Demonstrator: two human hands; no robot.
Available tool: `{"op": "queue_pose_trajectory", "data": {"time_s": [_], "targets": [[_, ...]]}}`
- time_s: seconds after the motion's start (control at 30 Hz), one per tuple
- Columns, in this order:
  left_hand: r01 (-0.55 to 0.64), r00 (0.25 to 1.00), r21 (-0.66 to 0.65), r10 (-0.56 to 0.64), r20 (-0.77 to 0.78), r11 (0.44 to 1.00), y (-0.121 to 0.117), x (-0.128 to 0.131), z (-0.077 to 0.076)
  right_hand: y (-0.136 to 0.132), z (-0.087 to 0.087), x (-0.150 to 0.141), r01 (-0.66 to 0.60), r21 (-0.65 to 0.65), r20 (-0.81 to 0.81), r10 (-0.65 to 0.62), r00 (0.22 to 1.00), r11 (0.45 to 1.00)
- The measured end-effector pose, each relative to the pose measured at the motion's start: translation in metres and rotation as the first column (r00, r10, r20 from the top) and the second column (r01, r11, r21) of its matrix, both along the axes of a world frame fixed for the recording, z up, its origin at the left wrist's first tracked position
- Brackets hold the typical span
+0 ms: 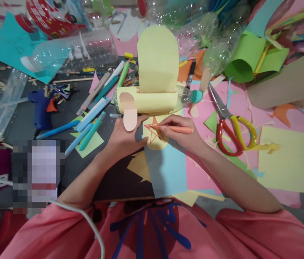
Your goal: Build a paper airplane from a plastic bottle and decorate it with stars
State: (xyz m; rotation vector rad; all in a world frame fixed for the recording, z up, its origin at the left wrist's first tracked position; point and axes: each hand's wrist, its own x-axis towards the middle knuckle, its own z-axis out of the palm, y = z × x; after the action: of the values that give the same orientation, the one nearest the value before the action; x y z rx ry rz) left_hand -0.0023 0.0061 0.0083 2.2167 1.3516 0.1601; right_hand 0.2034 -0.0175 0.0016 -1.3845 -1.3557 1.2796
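Note:
In my right hand [177,129] is an orange felt-tip pen [183,129], its tip on a red-orange star outline [156,133]. The star is drawn on the lower rounded end of a yellow paper strip [159,144]. My left hand [129,135] lies at the strip's left side, thumb and forefinger spread apart around its edge. Just beyond both hands lies a clear plastic bottle [185,95] with a teal cap, wrapped in yellow paper [152,102]. A rounded yellow paper flap [157,59] extends from its far side, and a pale pink strip [130,119] hangs over its left end.
Scissors [230,133] with red and yellow handles lie on pink paper to the right. Several felt-tip pens [94,113] and a blue glue gun [40,109] are on the left. Clear bottles [73,50] and paper scraps crowd the back. A white cable [87,219] crosses my left sleeve.

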Motion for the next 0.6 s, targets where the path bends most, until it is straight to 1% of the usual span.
{"op": "queue_pose_trajectory", "data": {"time_s": [0.1,0.33,0.4,0.5,0.6], "targets": [[-0.008,1.0,0.001,0.008,0.012,1.0,-0.0001,0.0,0.0,0.0005,0.0005,-0.0003,0.019,0.007,-0.002,-0.019,1.0,1.0],[-0.012,1.0,-0.023,0.012,-0.013,1.0,0.0,0.001,0.0018,0.0009,0.0001,0.0024,-0.064,-0.036,-0.016,0.063,0.998,0.997],[-0.008,1.0,-0.03,0.007,-0.019,1.0,0.0003,0.0012,0.0025,0.0007,-0.0002,0.0021,-0.051,-0.016,-0.004,0.051,0.999,0.999],[-0.003,1.0,-0.037,0.002,-0.027,0.999,0.0007,0.0014,0.0033,0.0005,-0.0005,0.0009,0.003,0.036,0.011,-0.004,1.0,0.999],[-0.002,0.999,-0.049,0.0,-0.036,0.999,0.0009,0.0015,0.0039,0.0009,-0.0005,0.0006,0.023,0.04,0.022,-0.024,0.999,0.999]]}}
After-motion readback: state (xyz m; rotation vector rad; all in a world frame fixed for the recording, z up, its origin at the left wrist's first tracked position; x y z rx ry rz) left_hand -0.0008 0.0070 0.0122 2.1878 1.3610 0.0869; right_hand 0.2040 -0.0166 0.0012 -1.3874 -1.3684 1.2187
